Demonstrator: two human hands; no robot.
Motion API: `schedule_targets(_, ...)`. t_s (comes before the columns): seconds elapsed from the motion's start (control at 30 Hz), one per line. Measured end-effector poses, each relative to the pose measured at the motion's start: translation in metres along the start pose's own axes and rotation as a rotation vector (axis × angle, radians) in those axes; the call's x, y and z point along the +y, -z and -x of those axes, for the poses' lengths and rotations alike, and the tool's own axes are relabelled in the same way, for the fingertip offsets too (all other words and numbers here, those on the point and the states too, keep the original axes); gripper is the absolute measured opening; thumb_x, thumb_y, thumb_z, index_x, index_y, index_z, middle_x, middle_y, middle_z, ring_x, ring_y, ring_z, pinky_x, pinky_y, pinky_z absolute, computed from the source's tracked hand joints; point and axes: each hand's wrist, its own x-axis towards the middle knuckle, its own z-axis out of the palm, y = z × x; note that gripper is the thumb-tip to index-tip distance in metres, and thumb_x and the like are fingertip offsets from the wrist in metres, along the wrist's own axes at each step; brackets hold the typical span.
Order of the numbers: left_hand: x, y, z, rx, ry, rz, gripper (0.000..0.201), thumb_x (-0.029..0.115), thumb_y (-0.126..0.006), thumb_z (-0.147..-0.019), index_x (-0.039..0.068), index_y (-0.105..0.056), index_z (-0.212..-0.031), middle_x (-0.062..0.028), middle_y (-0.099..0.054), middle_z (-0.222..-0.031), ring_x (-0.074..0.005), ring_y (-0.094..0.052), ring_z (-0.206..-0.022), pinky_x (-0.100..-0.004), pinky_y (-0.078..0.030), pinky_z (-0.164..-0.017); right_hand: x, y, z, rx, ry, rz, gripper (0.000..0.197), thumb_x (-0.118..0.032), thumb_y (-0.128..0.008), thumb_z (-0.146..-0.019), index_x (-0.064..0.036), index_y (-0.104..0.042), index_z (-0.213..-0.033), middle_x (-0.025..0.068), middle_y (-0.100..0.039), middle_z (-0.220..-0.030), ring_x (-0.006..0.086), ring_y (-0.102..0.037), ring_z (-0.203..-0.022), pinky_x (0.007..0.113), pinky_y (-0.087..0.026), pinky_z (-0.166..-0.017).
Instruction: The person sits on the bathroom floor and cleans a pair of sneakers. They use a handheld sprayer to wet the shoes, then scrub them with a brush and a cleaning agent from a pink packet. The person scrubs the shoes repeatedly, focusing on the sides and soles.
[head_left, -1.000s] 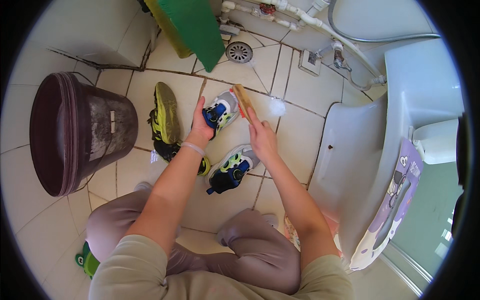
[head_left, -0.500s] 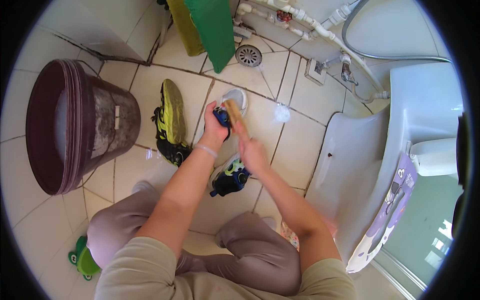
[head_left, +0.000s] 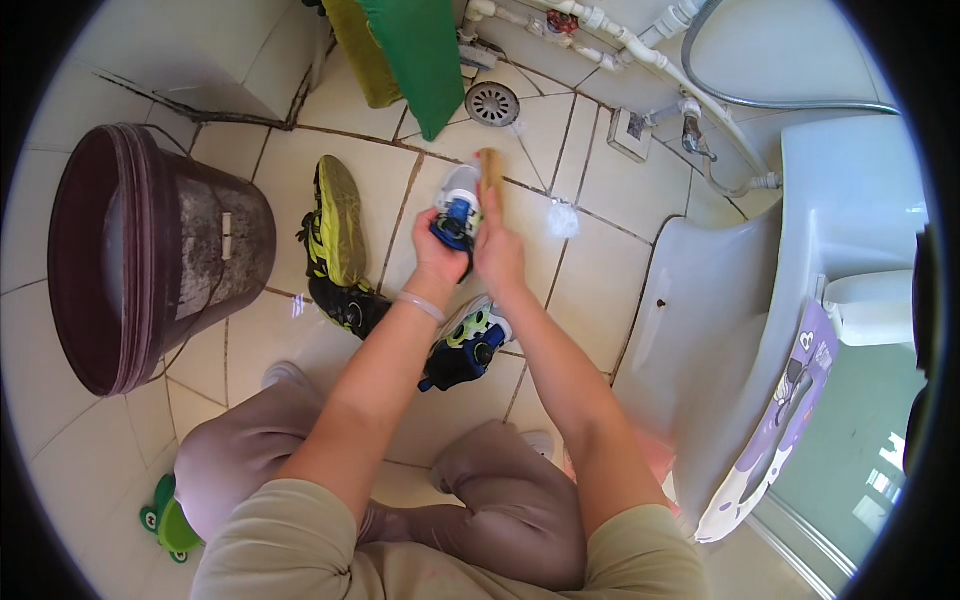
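Note:
My left hand (head_left: 440, 246) is closed around a blue, black and white sneaker (head_left: 459, 190), its pale toe pointing away from me. Beside the shoe's right side, my right hand (head_left: 500, 255) grips a scrub brush with a wooden back (head_left: 491, 187), its bristles hidden from this side. Under my right wrist rests a second sneaker (head_left: 462, 350) in blue, black, white and lime on the floor. To the left lie two black and yellow shoes, one on its side with the sole showing (head_left: 342, 220) and a darker one (head_left: 345, 305) nearer me.
A dark maroon bucket (head_left: 225, 220) with a wire handle stands at the left. A floor drain (head_left: 492, 104) lies ahead, with a patch of white suds (head_left: 563, 218) closer in. The white squat toilet (head_left: 685, 300) is at the right. Pipes (head_left: 640, 55) and a green board (head_left: 420, 70) line the back.
The brush has swung from lying across the shoe to upright along its right side. Both hands have come closer together, and the held shoe shows more of its upper.

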Motion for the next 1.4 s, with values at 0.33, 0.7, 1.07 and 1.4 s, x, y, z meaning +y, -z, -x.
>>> schedule_targets(0.33,-0.010,0.011,0.000,-0.096,-0.108,-0.602,0.038,0.041,-0.054,-0.085,0.008,-0.058,-0.102,0.0007,-0.061,-0.091,-0.0114,-0.055,-0.083,-0.0230,-0.042,-0.075,-0.001,0.026,0.000,-0.111,0.041,0.139,0.057,-0.013,-0.046,-0.086,-0.0255,-0.027,-0.138,0.0226,-0.057,-0.066,0.0387,-0.059,-0.061,0.047,-0.046,-0.057)
schedule_targets(0.7,0.008,0.007,0.017,-0.195,0.008,-1.370,0.072,0.056,-0.046,-0.085,0.002,-0.040,-0.131,-0.0148,-0.037,-0.137,-0.0261,-0.031,-0.128,-0.0293,-0.022,-0.105,0.003,0.053,0.029,-0.151,0.149,0.126,0.054,-0.013,-0.049,-0.085,-0.0244,-0.033,-0.136,0.0217,-0.058,-0.064,0.0379,-0.059,-0.058,0.046,-0.047,-0.056)
schedule_targets(1.07,-0.004,0.032,0.010,-0.420,-0.341,-1.611,0.033,0.023,-0.051,-0.089,0.004,-0.050,-0.116,-0.0096,-0.055,-0.111,-0.0212,-0.050,-0.102,-0.0315,-0.040,-0.089,0.019,0.080,0.020,-0.364,0.233,0.328,0.057,-0.016,-0.052,-0.085,-0.0350,-0.033,-0.134,0.0190,-0.058,-0.064,0.0370,-0.058,-0.057,0.044,-0.047,-0.055)
schedule_targets(1.4,0.003,0.034,0.008,-0.395,-0.438,-1.728,0.036,0.026,-0.049,-0.089,0.004,-0.050,-0.117,-0.0120,-0.058,-0.107,-0.0248,-0.053,-0.099,-0.0305,-0.041,-0.088,0.011,0.074,0.021,-0.311,0.297,0.385,0.057,-0.020,-0.054,-0.084,-0.0352,-0.032,-0.134,0.0159,-0.056,-0.063,0.0358,-0.059,-0.058,0.046,-0.049,-0.056)
